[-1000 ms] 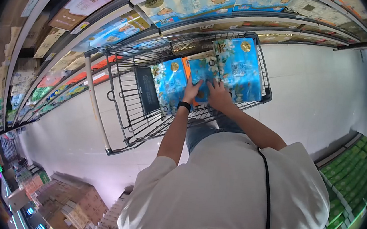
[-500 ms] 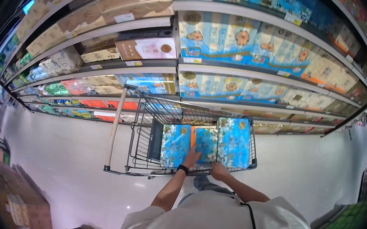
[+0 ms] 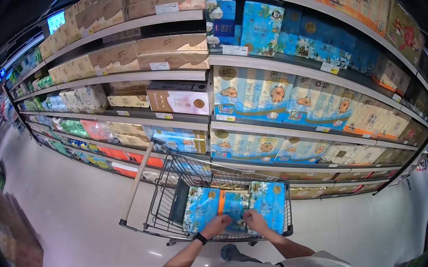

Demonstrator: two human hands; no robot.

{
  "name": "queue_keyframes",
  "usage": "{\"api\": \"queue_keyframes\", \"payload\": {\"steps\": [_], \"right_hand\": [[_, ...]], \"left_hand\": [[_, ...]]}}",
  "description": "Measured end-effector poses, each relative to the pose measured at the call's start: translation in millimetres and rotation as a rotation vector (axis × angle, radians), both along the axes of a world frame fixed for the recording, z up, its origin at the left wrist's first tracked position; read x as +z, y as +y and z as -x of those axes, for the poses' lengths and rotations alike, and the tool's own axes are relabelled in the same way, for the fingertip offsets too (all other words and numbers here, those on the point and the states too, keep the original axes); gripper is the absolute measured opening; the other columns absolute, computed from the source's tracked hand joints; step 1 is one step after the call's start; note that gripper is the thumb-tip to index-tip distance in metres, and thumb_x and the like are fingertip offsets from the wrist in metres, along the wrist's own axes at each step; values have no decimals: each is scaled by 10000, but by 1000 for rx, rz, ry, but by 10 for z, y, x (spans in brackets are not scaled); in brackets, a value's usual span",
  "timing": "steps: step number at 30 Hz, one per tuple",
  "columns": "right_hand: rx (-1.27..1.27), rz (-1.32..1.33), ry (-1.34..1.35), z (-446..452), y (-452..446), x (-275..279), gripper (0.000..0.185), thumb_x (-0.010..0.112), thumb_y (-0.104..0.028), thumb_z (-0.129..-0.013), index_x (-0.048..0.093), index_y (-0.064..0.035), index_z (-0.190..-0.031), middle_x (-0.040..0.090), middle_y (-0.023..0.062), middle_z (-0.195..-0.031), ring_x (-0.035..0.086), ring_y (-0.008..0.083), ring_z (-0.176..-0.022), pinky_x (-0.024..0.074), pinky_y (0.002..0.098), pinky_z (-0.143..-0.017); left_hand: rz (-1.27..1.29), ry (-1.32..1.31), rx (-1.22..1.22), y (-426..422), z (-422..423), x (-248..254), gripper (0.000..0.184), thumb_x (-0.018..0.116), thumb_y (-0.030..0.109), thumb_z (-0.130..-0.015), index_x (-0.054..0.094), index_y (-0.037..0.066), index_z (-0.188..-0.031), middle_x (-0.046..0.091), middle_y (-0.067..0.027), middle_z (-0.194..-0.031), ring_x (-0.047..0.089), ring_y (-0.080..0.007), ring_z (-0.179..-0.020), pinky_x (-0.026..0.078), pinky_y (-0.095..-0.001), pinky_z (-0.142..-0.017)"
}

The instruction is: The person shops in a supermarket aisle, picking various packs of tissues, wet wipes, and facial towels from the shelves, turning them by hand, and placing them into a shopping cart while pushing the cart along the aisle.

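Observation:
A wire shopping cart (image 3: pixel 163 222) holds several blue floral packs. The left pack (image 3: pixel 202 205) stands beside an orange-edged one, and the right pack (image 3: pixel 267 204) sits at the cart's far end. Over the middle pack (image 3: pixel 236 201), my left hand (image 3: pixel 218 224) has its fingers curled in; whether it grips anything is hidden. My right hand (image 3: pixel 254 220) is curled too, at the gap between the middle and right packs, its fingertips too small to make out. A dark band circles my left wrist.
Shelves (image 3: pixel 263 64) of tissue packs run across behind the cart, with blue packs (image 3: pixel 260 29) on an upper level. The cart's handle (image 3: pixel 137 183) is at the left. Cartons (image 3: pixel 11 229) stand at the lower left, above a pale floor (image 3: pixel 81 208).
The view has tilted up to show more shelving, and the cart now appears lower. My hands have drawn in from spread fingers on the middle pack to curled ones.

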State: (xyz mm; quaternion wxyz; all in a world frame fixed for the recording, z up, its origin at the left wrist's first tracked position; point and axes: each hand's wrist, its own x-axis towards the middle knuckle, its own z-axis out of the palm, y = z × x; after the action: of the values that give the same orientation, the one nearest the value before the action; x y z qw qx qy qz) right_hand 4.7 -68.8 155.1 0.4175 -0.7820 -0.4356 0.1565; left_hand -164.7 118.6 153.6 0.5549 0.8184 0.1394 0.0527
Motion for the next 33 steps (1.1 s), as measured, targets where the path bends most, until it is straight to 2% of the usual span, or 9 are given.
{"api": "queue_keyframes", "payload": {"steps": [8, 9, 11, 14, 16, 27, 29, 31, 33], "right_hand": [[-221, -786, -352, -2281, 1494, 4572, 167, 623, -101, -951, 588, 1, -1078, 672, 95, -1013, 658, 191, -976, 515, 323, -873], [-230, -850, -369, -2518, 1650, 4872, 193, 617, -100, -948, 578, 5, -1105, 657, 122, -1077, 656, 222, -1036, 519, 350, -923], [-313, -893, -389, -3000, 2007, 5247, 387, 655, -186, -892, 533, 22, -1195, 607, 219, -1211, 629, 344, -1099, 520, 399, -916], [-419, -797, -428, -3390, 2391, 5496, 604, 704, -250, -863, 459, 43, -1331, 582, 241, -1284, 630, 344, -1115, 516, 394, -932], [-231, -817, 88, -3382, 2453, 5617, 850, 758, -320, -821, 345, 63, -1459, 544, 261, -1364, 625, 324, -1143, 508, 376, -946], [28, -773, -109, -3365, 2151, 5401, 949, 837, -401, -760, 344, 45, -1438, 592, 254, -1322, 606, 314, -1207, 446, 367, -1039], [154, -889, -59, -3375, 2138, 5183, 869, 857, -199, -756, 312, -2, -1405, 532, 253, -1387, 546, 332, -1288, 406, 385, -1087], [265, -958, -173, -3190, 1964, 5065, 834, 825, -21, -756, 294, -24, -1399, 403, 253, -1519, 438, 325, -1405, 339, 392, -1159], [341, -1081, -195, -2885, 1796, 4933, 748, 777, 37, -805, 312, -42, -1385, 256, 238, -1620, 278, 310, -1507, 259, 403, -1225]], "left_hand": [[-573, -752, 97, 1651, -2297, 4580, 343, 589, 80, -906, 626, 17, -1241, 660, -184, -1237, 643, -326, -1119, 505, -391, -960], [-341, -768, 111, 1684, -2585, 4955, 399, 596, 103, -902, 588, -4, -1286, 640, -221, -1264, 631, -352, -1150, 496, -396, -978], [-645, -862, 287, 1996, -3219, 5364, 488, 609, 152, -889, 532, -48, -1327, 617, -272, -1279, 611, -398, -1176, 483, -417, -996], [-687, -775, 422, 2059, -3614, 5609, 577, 613, 194, -871, 480, -77, -1363, 610, -296, -1276, 588, -422, -1207, 469, -442, -1004], [-569, -702, 443, 2166, -3788, 5565, 685, 625, 199, -847, 394, -77, -1430, 629, -297, -1239, 612, -423, -1166, 470, -442, -995], [-176, -865, 253, 1777, -3670, 5217, 709, 633, 83, -834, 271, -2, -1438, 622, -138, -1054, 632, -237, -888, 511, -345, -828], [-343, -890, 247, 1744, -3589, 5042, 709, 627, 28, -827, 229, 14, -1413, 580, -117, -1051, 600, -234, -911, 509, -350, -855], [-284, -893, 192, 1836, -3532, 4693, 515, 683, 31, -801, 492, -27, -1276, 628, -152, -1128, 615, -253, -1020, 502, -357, -900], [-890, -865, 198, 1966, -3232, 4240, 437, 746, 63, -778, 592, -32, -1176, 642, -151, -1194, 622, -260, -1064, 499, -379, -912]]}}
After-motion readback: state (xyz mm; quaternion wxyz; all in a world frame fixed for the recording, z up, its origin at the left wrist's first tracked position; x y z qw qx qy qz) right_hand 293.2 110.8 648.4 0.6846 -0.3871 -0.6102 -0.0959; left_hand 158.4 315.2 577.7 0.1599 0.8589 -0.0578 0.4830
